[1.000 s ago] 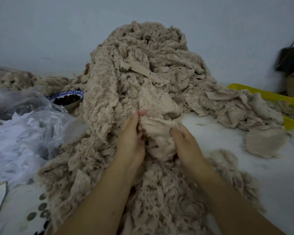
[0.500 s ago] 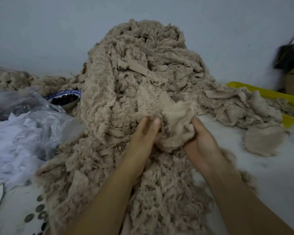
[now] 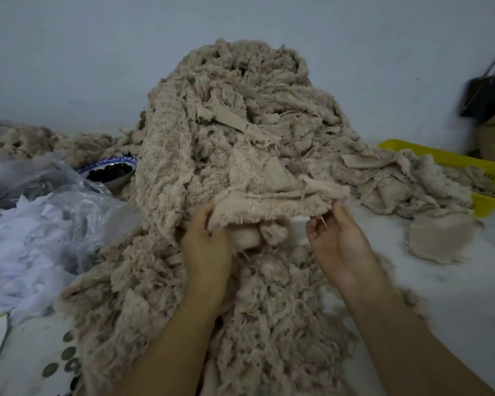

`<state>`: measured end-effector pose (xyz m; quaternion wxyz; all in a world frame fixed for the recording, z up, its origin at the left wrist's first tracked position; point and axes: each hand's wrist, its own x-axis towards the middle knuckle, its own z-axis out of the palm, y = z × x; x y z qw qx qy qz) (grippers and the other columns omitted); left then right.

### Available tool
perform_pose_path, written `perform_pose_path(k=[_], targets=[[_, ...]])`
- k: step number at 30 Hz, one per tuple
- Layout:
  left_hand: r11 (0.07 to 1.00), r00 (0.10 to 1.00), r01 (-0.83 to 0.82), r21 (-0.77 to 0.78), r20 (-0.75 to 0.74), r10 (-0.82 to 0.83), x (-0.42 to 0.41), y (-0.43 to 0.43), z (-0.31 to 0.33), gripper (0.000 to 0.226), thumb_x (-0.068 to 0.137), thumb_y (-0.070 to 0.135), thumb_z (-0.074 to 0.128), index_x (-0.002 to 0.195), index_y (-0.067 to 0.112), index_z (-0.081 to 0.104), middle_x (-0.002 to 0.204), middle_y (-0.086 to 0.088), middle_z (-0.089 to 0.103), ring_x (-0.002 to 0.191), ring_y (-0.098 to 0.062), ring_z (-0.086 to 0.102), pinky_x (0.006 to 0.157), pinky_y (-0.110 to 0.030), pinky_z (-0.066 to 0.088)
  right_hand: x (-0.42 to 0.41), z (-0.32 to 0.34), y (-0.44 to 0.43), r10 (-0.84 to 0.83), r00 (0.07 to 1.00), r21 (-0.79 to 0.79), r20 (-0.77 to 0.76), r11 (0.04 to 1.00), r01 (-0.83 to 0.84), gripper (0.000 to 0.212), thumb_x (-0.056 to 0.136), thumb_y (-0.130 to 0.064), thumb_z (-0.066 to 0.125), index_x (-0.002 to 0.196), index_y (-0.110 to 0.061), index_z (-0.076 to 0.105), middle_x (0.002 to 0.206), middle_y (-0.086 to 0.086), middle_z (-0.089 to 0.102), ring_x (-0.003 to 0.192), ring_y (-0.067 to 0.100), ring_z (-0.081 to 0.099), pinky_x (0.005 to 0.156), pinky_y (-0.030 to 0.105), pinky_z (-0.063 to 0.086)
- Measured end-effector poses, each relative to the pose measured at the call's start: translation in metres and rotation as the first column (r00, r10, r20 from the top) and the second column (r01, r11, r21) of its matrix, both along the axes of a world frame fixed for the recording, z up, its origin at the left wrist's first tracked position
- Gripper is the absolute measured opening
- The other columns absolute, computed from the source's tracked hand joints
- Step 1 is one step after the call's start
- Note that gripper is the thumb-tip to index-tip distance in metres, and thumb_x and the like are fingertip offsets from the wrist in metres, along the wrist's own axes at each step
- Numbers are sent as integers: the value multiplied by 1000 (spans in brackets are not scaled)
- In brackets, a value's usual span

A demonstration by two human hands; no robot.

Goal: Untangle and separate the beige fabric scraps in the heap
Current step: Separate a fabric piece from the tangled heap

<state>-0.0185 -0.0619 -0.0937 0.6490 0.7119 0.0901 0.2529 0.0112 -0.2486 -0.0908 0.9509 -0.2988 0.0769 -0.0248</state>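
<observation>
A tall heap of beige fleecy fabric scraps (image 3: 235,132) rises in the middle against the wall and spreads down toward me. One beige scrap (image 3: 272,201) is stretched flat between my hands in front of the heap. My left hand (image 3: 206,238) grips its left end with curled fingers. My right hand (image 3: 335,238) pinches its right corner between thumb and fingertips, palm up. Separated flat beige scraps (image 3: 440,238) lie to the right on the white surface.
A yellow plastic basket (image 3: 440,155) holding beige scraps stands at the right. A clear plastic bag with white scraps (image 3: 40,224) lies at the left, a blue-rimmed bowl (image 3: 109,170) of dark items behind it. A dark bag (image 3: 486,92) hangs at the far right.
The bunched scrap that both hands held close together has been pulled open. My right hand moved right and my left hand moved left, stretching the piece flat between them.
</observation>
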Motion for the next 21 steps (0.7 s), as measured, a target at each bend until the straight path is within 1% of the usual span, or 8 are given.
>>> perform_pose_path(k=[2, 4, 7, 10, 14, 16, 18, 21], targets=[[971, 998, -63, -231, -6, 63, 2, 4, 3, 43, 97, 4, 49, 102, 43, 67, 63, 12, 67, 46, -7, 51, 40, -25, 42, 0, 0, 2, 12, 1000, 7, -3, 1000, -12, 19, 104, -20, 46, 88, -14, 54, 66, -4, 64, 58, 7, 63, 58, 21, 54], [906, 999, -40, -421, 10, 49, 7, 7, 5, 46, 97, 3, 48, 106, 44, 68, 89, 7, 75, 70, -11, 66, 59, -31, 55, 0, 1, 2, 18, 1000, 24, 4, 1000, -18, 21, 103, -20, 47, 88, -14, 60, 72, -3, 68, 63, 7, 66, 60, 20, 55], [867, 998, 63, -493, 38, -51, 10, 7, 4, 48, 98, 5, 49, 110, 47, 68, 115, 1, 72, 102, -20, 69, 84, -42, 58, 0, 2, -1, 19, 1000, 94, 11, 995, -20, 20, 100, -17, 48, 90, -11, 64, 77, -2, 71, 66, 6, 69, 61, 18, 56], [794, 983, 184, -579, 124, -137, 11, 5, 3, 40, 98, 7, 51, 129, 28, 61, 122, 3, 70, 111, -16, 68, 89, -32, 57, -1, 0, -3, 29, 999, 126, 19, 991, -32, 18, 98, -12, 48, 92, -8, 65, 80, 1, 74, 70, 8, 71, 63, 19, 56], [585, 936, 352, -731, 269, -227, 10, 6, 5, 22, 101, 23, 46, 101, 16, 66, 100, 4, 75, 100, -15, 69, 83, -29, 58, 1, -2, -4, 55, 998, 133, 20, 990, -57, 21, 97, -12, 46, 90, -6, 65, 83, 5, 75, 73, 14, 73, 64, 24, 58], [556, 940, 332, -762, 222, -257, 9, 4, 7, 24, 101, 30, 53, 110, 12, 68, 104, 2, 76, 101, -15, 71, 83, -28, 59, 1, -5, -2, 81, 997, 17, 2, 997, -82, 25, 97, -13, 42, 91, -7, 66, 87, 8, 75, 80, 18, 73, 72, 31, 59], [577, 953, 280, -767, 148, -266, 9, 2, 8, 29, 97, 18, 61, 125, 12, 63, 112, -3, 75, 103, -16, 72, 82, -27, 59, 4, -9, -1, 117, 992, -229, -55, 965, -126, 30, 96, -18, 39, 98, -5, 67, 99, 10, 75, 92, 24, 71, 82, 37, 55], [567, 949, 280, -775, 132, -287, 9, 1, 12, 34, 96, 0, 56, 126, 17, 58, 110, -4, 76, 100, -18, 73, 75, -29, 61, 2, -13, 1, -36, 991, -628, -131, 776, -55, 31, 89, -39, 41, 97, -15, 60, 104, 14, 66, 94, 34, 65, 78, 46, 50]])
